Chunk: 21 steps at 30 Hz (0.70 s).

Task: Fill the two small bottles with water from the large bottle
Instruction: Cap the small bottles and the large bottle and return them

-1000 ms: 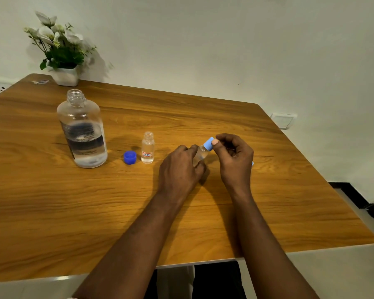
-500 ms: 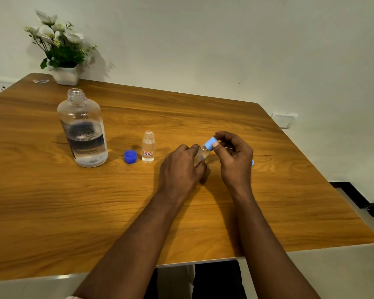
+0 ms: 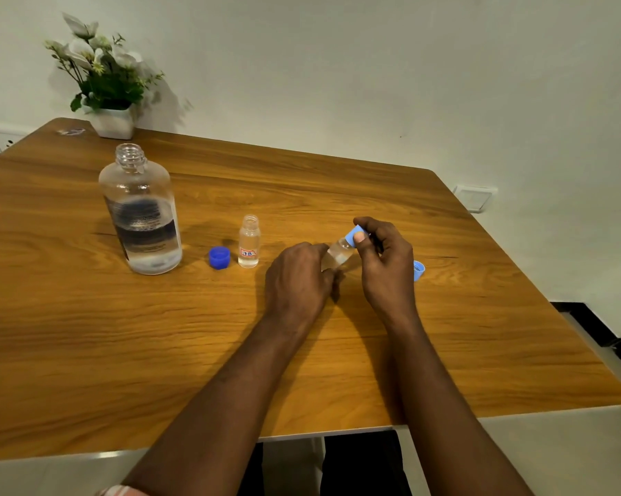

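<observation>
The large clear bottle (image 3: 140, 213) stands uncapped at the left of the table, water filling its lower part. Its dark blue cap (image 3: 219, 257) lies to its right. One small clear bottle (image 3: 248, 242) with a red-marked label stands open beside that cap, holding water. My left hand (image 3: 298, 281) grips the second small bottle (image 3: 338, 253), tilted to the right. My right hand (image 3: 386, 261) pinches the light blue cap (image 3: 354, 232) on that bottle's neck. Another light blue cap (image 3: 419, 270) lies on the table just behind my right hand.
A white pot of flowers (image 3: 110, 85) stands at the table's far left corner. The wooden table (image 3: 122, 352) ends at a near edge by my forearms and a right edge by the wall. A wall socket (image 3: 473, 197) sits low at the right.
My hands and the small bottle have stayed almost in place. My right fingers have shifted slightly on the light blue cap.
</observation>
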Motion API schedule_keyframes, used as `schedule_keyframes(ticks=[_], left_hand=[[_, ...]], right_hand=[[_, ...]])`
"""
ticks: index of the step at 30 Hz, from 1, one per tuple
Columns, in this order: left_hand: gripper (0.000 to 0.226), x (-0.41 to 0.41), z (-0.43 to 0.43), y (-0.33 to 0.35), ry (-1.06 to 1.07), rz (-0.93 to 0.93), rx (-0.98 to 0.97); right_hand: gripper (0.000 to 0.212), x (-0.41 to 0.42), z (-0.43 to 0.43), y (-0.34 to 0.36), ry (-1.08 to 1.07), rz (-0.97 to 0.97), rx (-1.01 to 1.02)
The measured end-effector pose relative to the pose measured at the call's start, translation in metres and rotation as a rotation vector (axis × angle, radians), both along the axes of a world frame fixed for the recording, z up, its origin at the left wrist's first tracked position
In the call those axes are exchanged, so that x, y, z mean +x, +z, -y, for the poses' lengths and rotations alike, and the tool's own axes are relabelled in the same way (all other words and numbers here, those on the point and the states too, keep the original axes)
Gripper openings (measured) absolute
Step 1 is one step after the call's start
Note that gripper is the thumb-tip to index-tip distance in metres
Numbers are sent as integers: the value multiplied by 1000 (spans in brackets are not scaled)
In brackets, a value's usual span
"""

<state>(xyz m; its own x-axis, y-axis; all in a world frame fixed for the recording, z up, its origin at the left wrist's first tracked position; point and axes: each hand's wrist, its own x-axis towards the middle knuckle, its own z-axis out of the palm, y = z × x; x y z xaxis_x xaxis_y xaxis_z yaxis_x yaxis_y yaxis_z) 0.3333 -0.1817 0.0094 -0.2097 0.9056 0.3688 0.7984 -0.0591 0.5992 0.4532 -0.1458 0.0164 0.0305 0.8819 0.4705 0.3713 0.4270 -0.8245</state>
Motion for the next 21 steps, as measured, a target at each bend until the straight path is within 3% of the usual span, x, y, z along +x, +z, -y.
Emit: schedule_keyframes(ticks=[5, 10, 18, 21], left_hand=[[14, 1, 2, 1, 18, 0, -15], [19, 0, 1, -2, 54, 108, -32], [13, 0, -7, -9, 56, 76, -60], [19, -1, -8, -9, 76, 94, -44]], right_hand=[[24, -2, 4, 2, -22, -8, -9], [51, -7, 9, -1, -4, -41, -150], [19, -14, 11, -10, 64, 93, -236], [18, -18, 7, -8, 20, 78, -214]])
